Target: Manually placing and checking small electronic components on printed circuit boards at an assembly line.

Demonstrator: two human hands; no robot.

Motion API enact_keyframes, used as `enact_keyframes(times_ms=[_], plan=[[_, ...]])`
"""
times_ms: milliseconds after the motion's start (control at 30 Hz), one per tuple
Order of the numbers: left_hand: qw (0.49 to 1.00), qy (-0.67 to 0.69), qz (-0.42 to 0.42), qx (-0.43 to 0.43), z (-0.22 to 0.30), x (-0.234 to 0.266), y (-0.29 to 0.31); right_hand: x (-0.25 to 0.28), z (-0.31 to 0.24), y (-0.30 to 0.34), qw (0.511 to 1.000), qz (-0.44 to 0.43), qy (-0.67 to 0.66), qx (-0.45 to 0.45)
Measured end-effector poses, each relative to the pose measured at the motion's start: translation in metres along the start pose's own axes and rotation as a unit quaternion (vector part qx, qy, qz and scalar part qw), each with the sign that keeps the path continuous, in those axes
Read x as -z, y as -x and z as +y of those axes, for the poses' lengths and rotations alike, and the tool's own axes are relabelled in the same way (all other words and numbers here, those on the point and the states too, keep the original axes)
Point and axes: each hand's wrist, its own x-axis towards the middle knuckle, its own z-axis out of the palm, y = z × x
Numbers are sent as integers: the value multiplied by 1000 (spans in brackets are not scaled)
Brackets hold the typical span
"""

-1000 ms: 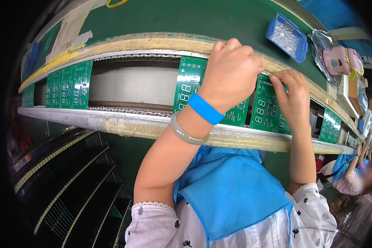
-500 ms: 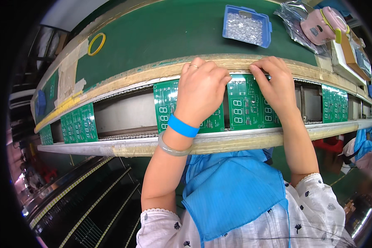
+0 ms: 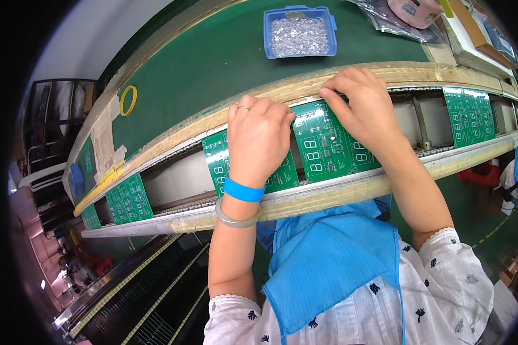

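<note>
Two neighbouring green circuit boards with white digit outlines lie in the conveyor rails before me. My left hand is over the left circuit board, hiding most of its middle. Its fingers are curled, with the thumb and forefinger together beside the top left corner of the right circuit board. My right hand is above that right board's far edge, its thumb and forefinger drawn together at the wooden ledge. Whatever either hand pinches is too small or too hidden to make out.
Beyond the wooden ledge, a blue tray of small clear parts stands on the green bench. A yellow tape ring lies to the left. More boards sit along the rails; a pink container is at the far right.
The whole view has tilted and shifted, so the tray and the boards appear further left. Both hands keep about the same places over the boards, fingers still drawn together.
</note>
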Motion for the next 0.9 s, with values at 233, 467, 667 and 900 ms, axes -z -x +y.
enact_keyframes(times_ms=[233,467,667,900], plan=[[999,-24,-12,-23,3,3,-3,3,-2,1,1000,2,10,-3],[999,-32,-21,-28,5,5,-5,3,-3,1,1000,7,12,-1],[998,-52,-29,-35,8,6,-8,1,-1,1,1000,0,5,-13],[997,-57,-40,-26,7,8,-9,1,-2,2,1000,9,1,-6]])
